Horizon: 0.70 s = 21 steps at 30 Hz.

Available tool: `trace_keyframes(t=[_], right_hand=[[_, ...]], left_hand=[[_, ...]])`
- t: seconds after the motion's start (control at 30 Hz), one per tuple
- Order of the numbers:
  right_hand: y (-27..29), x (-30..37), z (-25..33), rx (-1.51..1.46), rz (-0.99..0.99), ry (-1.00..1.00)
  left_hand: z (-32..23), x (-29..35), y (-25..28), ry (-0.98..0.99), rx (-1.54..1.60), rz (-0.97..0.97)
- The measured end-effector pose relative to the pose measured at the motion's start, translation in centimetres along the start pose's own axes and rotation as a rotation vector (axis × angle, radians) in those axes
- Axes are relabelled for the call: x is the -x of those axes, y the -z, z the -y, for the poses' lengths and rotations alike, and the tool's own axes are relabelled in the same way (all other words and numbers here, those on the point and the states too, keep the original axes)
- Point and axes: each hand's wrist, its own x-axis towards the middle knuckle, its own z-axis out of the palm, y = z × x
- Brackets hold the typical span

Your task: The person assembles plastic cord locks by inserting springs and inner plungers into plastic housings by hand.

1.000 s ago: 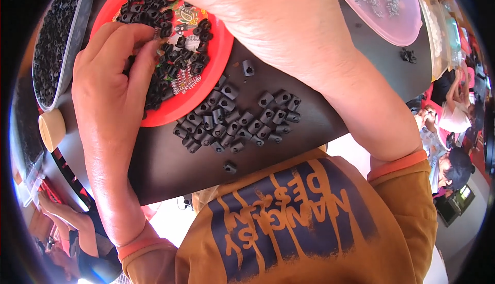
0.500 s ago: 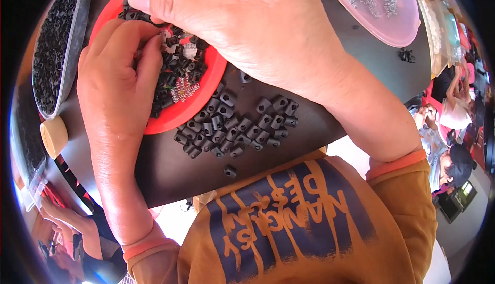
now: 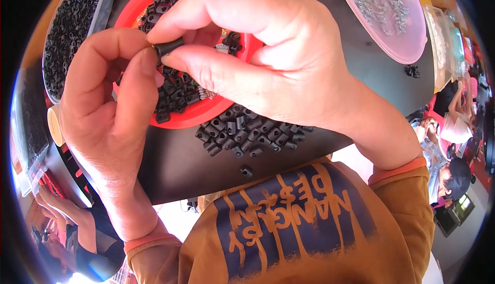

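Over a red tray [image 3: 191, 121], my right hand [image 3: 289, 52] pinches a small black plastic cylinder [image 3: 169, 46] between thumb and forefinger. Closed at the cylinder's left end are the thumb and forefinger of my left hand [image 3: 108, 88]; whatever they grip there is too small and hidden to make out. The tray holds black plastic parts [image 3: 178, 90] and a few silvery springs [image 3: 207, 93]. Just below it on the dark table lies a pile of black cylinders [image 3: 247, 132] with holes in them, and a single black cylinder [image 3: 246, 171] sits nearer the edge.
A long clear bin [image 3: 106, 5] of black parts stands at the left, with a cream-coloured cup-like object [image 3: 54, 124] below it. At the upper right are a pink translucent tray [image 3: 412, 49] of springs and a small black clump [image 3: 412, 71]. Other people sit at both sides.
Both hands have come together above the red tray, the black cylinder now between their fingertips. Earlier the left fingers were down among the tray's parts. The whole view has shifted slightly.
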Motion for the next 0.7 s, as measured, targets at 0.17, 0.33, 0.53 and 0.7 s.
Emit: trace_keyframes(t=[0.17,0.33,0.53,0.7], right_hand=[[0.0,-0.2,0.1,0.057,0.039,0.007],[0.4,-0.6,1.0,0.2,0.113,-0.057],[0.8,-0.5,0.7,0.217,0.241,-0.089],[1.1,-0.9,0.9,0.323,0.231,0.035]], left_hand=[[0.4,0.1,0.7,-0.048,-0.153,0.063],[-0.3,0.1,0.6,-0.038,-0.116,0.035],[-0.2,-0.4,0.0,-0.146,-0.242,-0.021],[0.0,-0.2,0.2,-0.159,-0.022,-0.025]])
